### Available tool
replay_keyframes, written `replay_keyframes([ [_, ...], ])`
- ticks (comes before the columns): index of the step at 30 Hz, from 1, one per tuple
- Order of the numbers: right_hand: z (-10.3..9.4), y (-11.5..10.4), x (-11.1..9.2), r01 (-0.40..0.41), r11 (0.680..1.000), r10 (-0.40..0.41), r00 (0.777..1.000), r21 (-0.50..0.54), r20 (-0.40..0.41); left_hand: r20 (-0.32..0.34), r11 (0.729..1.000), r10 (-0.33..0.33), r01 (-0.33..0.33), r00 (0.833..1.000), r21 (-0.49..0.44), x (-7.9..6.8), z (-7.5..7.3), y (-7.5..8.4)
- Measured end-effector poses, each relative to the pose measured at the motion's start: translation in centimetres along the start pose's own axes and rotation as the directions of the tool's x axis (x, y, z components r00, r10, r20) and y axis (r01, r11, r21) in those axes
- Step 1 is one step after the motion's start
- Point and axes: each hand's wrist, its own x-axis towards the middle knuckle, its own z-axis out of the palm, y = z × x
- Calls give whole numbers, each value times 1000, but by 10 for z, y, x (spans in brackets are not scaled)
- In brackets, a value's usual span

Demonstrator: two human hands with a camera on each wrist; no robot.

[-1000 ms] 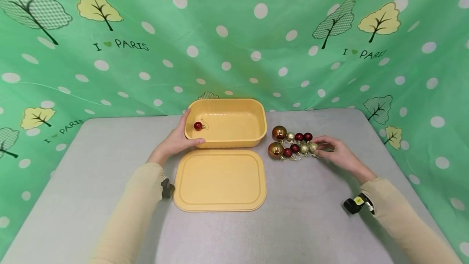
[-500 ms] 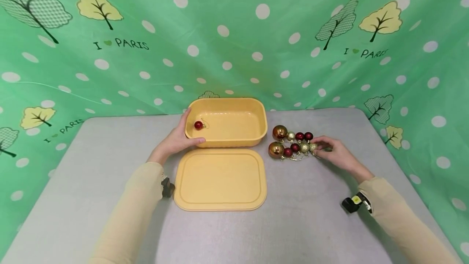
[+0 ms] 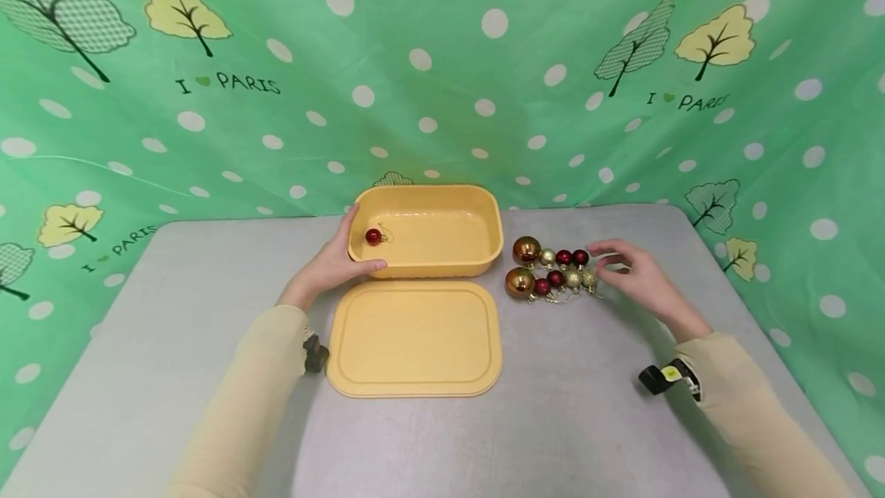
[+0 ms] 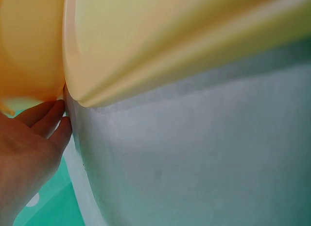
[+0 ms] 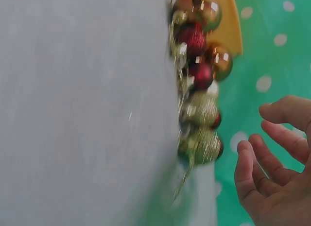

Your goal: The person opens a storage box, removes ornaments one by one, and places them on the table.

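Note:
My left hand (image 3: 328, 263) holds the left end of a yellow plastic box (image 3: 494, 256), thumb along the near rim and fingers on the outer left wall. Inside the box lies one small red bauble (image 3: 373, 237) with a thread loop. My right hand (image 3: 636, 279) hovers just right of two rows of Christmas baubles, fingers loosely bent and nothing between them. A glittery gold bauble (image 3: 588, 280) and a dark red bauble (image 3: 580, 257) are nearest its fingertips. In the right wrist view, a gap shows between the fingers and the glittery gold bauble (image 5: 201, 147).
A flat yellow lid (image 3: 415, 340) lies on the grey table (image 3: 539, 429) in front of the box. Two large copper baubles, the front one (image 3: 520, 283) included, head the rows near the box. A green dotted curtain (image 3: 442, 83) hangs behind the table.
My right hand has let go of the glittery gold bauble at the row's right end and lifted slightly up and away. The bauble stays in place. My left hand and the box have not moved.

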Motion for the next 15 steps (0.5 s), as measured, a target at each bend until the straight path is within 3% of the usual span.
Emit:
replay_keyframes([
  [6, 17, -21, 8, 85, 995, -85, 996, 47, -2, -1, 1000, -1, 1, 1000, 1, -1, 0, 1],
  [15, 36, -46, 20, 84, 995, -84, 996, 44, -10, -3, 1000, -2, 2, 1000, 25, -2, 0, 2],
])
